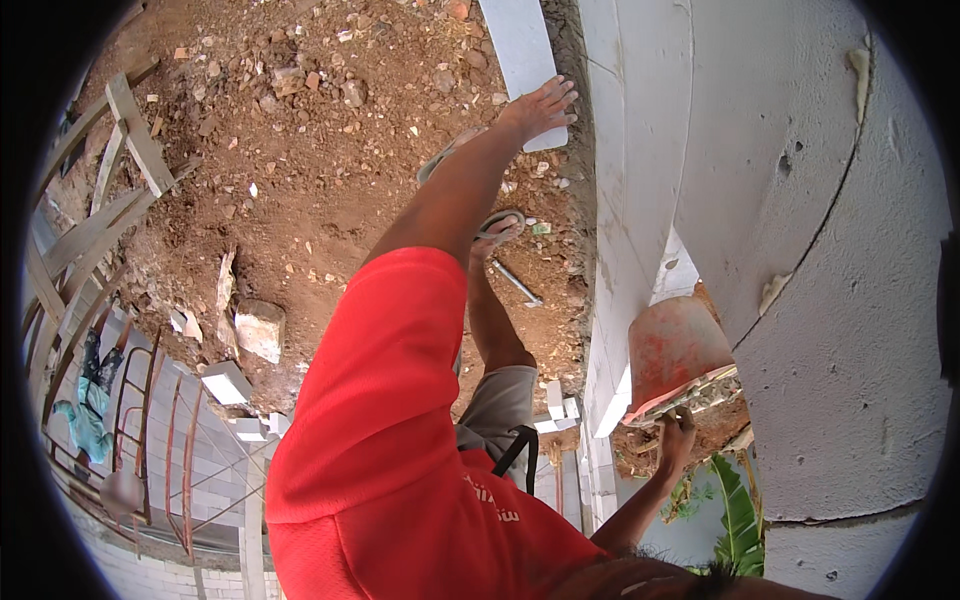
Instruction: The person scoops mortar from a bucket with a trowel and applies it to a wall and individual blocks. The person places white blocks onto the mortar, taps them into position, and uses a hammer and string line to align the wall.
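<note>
My left hand (541, 107) lies flat on the near end of a pale grey flat board (522, 55), its fingers spread toward the board's right edge. The board lies along the foot of the wall, beside a strip of grey mortar (574, 75). At the lower right, my right hand (676, 436) has its fingers curled over the rim of a worn reddish bucket (678, 345). Grey, lumpy material shows at the bucket's rim; the inside is mostly hidden. A thin metal rod-like tool (517, 283) lies on the soil near my sandalled foot (497, 228).
A pale block wall (780, 190) rises close on the right. Rubble-strewn soil (330, 150) spreads leftward, with a rough stone chunk (260, 331) and white blocks (227, 383). Wooden framing (140, 140) and rusty scaffolding (150, 430) stand far left, near another person in teal (88, 420).
</note>
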{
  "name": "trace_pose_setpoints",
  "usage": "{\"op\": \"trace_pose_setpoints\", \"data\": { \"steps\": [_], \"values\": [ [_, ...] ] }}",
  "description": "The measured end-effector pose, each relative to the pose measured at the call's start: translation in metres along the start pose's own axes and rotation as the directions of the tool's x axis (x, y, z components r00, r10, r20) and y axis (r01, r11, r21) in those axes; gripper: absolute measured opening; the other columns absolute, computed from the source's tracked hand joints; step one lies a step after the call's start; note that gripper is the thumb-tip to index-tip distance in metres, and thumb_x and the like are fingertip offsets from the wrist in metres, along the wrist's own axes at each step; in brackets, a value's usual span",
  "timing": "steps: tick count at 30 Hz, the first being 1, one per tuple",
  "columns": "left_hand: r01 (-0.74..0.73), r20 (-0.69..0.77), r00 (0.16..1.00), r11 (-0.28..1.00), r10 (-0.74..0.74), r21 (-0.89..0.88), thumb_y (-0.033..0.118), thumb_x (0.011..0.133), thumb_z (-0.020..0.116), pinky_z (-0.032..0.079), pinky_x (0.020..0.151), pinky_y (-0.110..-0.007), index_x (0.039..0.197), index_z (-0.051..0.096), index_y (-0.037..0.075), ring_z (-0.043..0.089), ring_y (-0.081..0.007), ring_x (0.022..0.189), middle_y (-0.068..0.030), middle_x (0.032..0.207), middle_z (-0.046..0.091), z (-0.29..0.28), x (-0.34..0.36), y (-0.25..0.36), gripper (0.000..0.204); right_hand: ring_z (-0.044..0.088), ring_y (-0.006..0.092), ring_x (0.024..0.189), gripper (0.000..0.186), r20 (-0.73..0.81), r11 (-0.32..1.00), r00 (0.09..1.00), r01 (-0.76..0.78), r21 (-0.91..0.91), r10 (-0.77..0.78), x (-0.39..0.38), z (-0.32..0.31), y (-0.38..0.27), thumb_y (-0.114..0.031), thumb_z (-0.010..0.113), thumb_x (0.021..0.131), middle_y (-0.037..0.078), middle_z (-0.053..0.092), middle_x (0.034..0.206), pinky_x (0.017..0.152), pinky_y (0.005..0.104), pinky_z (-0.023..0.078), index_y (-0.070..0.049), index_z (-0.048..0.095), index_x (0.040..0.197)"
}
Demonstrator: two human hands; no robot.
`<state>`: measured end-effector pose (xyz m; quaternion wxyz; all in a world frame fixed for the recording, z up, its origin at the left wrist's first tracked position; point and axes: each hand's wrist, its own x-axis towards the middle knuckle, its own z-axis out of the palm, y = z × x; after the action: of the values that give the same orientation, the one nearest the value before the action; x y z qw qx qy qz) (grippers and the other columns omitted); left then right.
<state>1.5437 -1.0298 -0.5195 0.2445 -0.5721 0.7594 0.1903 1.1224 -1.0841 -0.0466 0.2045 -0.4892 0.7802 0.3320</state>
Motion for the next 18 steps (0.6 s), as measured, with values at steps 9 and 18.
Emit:
{"op": "trace_pose_setpoints", "data": {
  "steps": [9, 18],
  "values": [
    [-0.08, -0.109, 0.991, 0.997, 0.079, -0.003, 0.016, 0.095, 0.065, 0.015, 0.13, -0.049, 0.15, 0.04, 0.023, 0.039, -0.0238, 0.145, -0.0008, 0.141, 0.051, 0.022, 0.031, -0.023, 0.061, 0.058, 0.0278, 0.081, 0.032, 0.017, 0.999, 0.999, 0.045, 0.011, -0.045, -0.006, -0.003, -0.017, -0.022, 0.063, 0.081, 0.015, 0.063, 0.081, 0.083, 0.041, 0.046, 0.006, 0.066, 0.096],
    [-0.198, -0.077, 0.979, 0.973, 0.19, -0.119, 0.016, 0.074, 0.084, 0.02, 0.131, -0.043, 0.154, 0.032, 0.017, 0.037, -0.0286, 0.149, -0.0086, 0.152, 0.045, -0.074, -0.117, -0.131, 0.095, 0.058, 0.0227, 0.071, 0.04, 0.044, 0.984, 0.999, -0.029, 0.174, 0.022, -0.022, -0.008, 0.039, -0.029, 0.062, 0.084, 0.012, 0.065, 0.079, 0.069, 0.0396, 0.047, 0.003, 0.068, 0.106]
  ]
}}
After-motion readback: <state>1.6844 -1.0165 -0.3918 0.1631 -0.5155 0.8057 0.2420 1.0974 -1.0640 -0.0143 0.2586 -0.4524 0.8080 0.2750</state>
